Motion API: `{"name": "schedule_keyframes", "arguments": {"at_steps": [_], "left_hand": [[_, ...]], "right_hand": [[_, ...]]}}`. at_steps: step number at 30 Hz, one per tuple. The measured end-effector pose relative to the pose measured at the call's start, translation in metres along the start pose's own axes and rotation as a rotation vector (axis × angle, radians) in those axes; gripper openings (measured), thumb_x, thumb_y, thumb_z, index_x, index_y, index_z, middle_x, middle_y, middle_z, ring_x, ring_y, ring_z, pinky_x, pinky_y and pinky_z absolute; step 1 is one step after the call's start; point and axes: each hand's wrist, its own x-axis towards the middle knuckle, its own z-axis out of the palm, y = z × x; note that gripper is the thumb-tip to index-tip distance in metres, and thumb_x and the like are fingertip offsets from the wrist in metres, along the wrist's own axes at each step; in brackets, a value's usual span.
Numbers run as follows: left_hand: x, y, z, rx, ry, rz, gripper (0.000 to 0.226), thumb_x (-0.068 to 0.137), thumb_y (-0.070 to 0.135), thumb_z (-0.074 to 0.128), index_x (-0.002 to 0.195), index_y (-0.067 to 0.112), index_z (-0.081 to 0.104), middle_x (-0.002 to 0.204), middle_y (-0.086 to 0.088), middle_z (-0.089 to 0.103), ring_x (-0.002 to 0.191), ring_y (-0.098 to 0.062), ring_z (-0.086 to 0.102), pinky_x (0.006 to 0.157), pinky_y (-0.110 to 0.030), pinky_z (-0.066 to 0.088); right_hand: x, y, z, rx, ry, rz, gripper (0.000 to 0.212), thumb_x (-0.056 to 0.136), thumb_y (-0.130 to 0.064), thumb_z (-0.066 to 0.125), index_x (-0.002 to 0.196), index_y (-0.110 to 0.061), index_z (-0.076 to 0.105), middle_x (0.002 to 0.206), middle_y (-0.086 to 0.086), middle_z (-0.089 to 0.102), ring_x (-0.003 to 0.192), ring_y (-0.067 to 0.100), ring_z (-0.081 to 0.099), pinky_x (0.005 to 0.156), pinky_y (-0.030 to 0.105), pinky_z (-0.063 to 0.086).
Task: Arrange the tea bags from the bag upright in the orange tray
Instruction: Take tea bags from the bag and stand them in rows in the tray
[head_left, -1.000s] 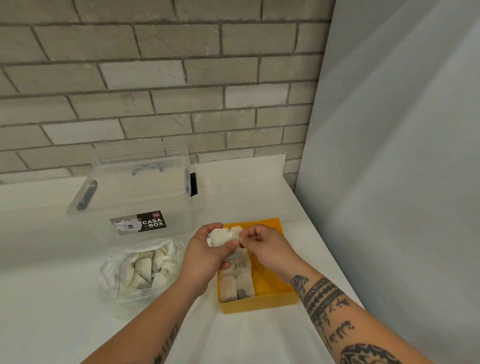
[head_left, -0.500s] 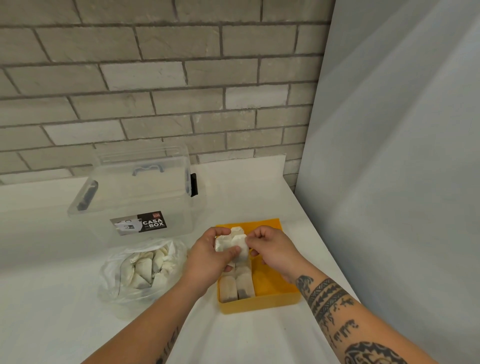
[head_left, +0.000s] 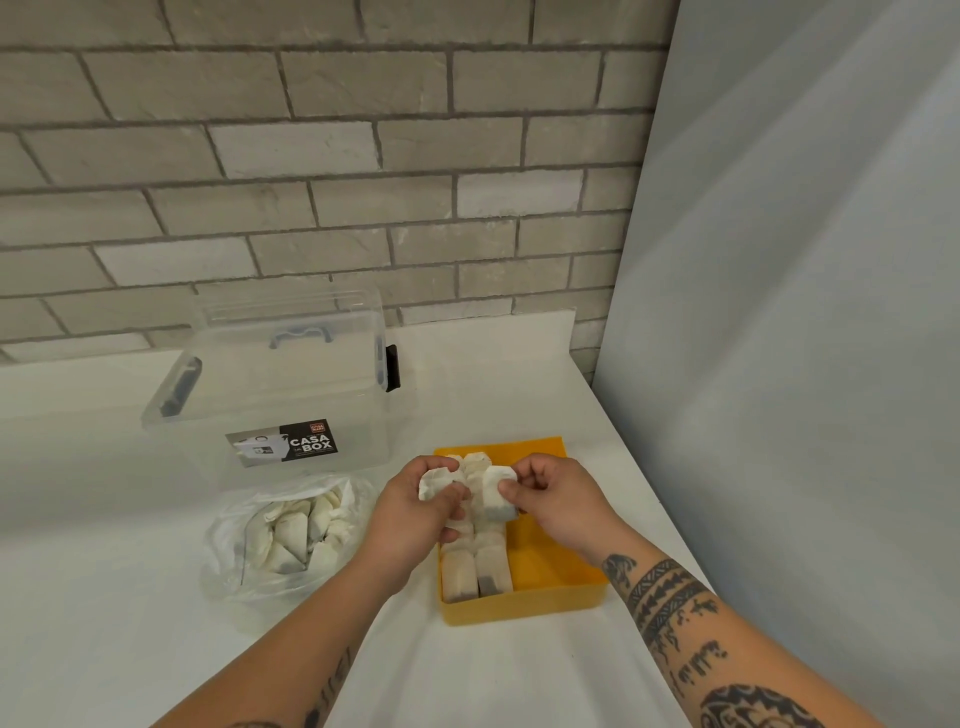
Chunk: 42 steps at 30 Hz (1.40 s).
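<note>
From my head camera, my left hand (head_left: 415, 512) curls its fingers and thumb round a crumpled tea bag (head_left: 434, 480), and my right hand (head_left: 558, 501) pinches a flat tea bag (head_left: 496, 493) between thumb and fingertips, the other fingers folded in. Both hands hover over the orange tray (head_left: 519, 608), toward its twelve o'clock end. Along the tray's nine o'clock side runs a double row of standing tea bags (head_left: 475, 566) (dark leaf shows at their lower ends); its three o'clock half is bare. At nine o'clock from the tray, the plastic bag (head_left: 291, 535) lies open on the white counter (head_left: 104, 597) with more tea bags inside. A clear box (head_left: 270, 395) stands at eleven o'clock.
</note>
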Motion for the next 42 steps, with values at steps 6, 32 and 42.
{"name": "schedule_keyframes", "arguments": {"at_steps": [6,32,42], "left_hand": [[0.004,-0.012,-0.008,0.177,0.144,-0.014,0.010,0.091,0.029,0.072,0.100,0.028,0.066,0.089,-0.006,0.070,0.067,-0.016,0.064,0.054,-0.027,0.053],[0.003,-0.028,-0.007,0.228,0.109,-0.169,0.031,0.085,0.008,0.074,0.112,0.020,0.062,0.084,-0.005,0.067,0.071,-0.018,0.065,0.053,-0.025,0.053],[0.009,0.005,-0.012,-0.145,0.083,-0.149,0.027,0.096,0.006,0.044,0.113,0.017,0.062,0.091,-0.012,0.070,0.068,-0.020,0.063,0.055,-0.031,0.055]], "right_hand": [[-0.007,0.006,0.002,-0.119,-0.141,0.096,0.011,0.092,-0.021,0.072,0.085,-0.021,0.064,0.076,-0.002,0.067,0.065,0.008,0.064,0.062,0.024,0.055],[-0.014,0.013,0.029,-0.680,-0.262,0.179,0.039,0.064,-0.040,0.092,0.085,-0.027,0.062,0.091,-0.008,0.068,0.085,0.012,0.064,0.064,0.025,0.050],[0.001,-0.009,0.012,-0.421,-0.068,0.108,0.019,0.084,-0.032,0.079,0.093,-0.027,0.063,0.086,-0.012,0.062,0.078,0.004,0.059,0.065,0.018,0.045]]}}
